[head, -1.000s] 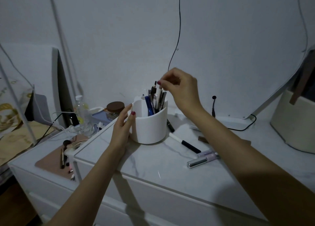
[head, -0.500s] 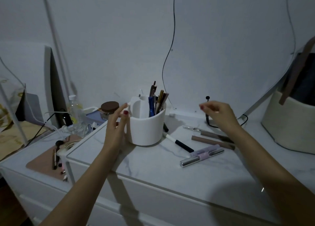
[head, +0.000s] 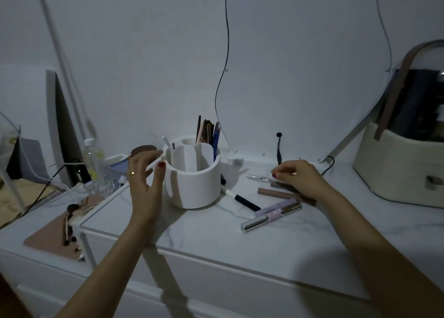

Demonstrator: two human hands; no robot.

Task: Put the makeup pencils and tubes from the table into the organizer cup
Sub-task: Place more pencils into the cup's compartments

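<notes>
L hand (head: pixel 144 185) open beside organizer cup (head: pixel 193 183); R hand (head: pixel 300 177) pinching dark pencil (head: pixel 283 184) on table (head: pixel 216 241).

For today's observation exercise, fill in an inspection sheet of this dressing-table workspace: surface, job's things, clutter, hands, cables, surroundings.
Surface: white marbled tabletop, dimly lit.
Job's things: white organizer cup holds upright pencils; black-and-white pencil, brown pencil, silver-and-lilac tubes lie on the table.
Clutter: brushes on a pink mat, plastic bottle, brown-lidded jar.
Hands: left hand open beside the cup; right hand curled over a thin metal tool.
Cables: black cable on the wall; white cables left.
Surroundings: cream cosmetics case right.
</notes>
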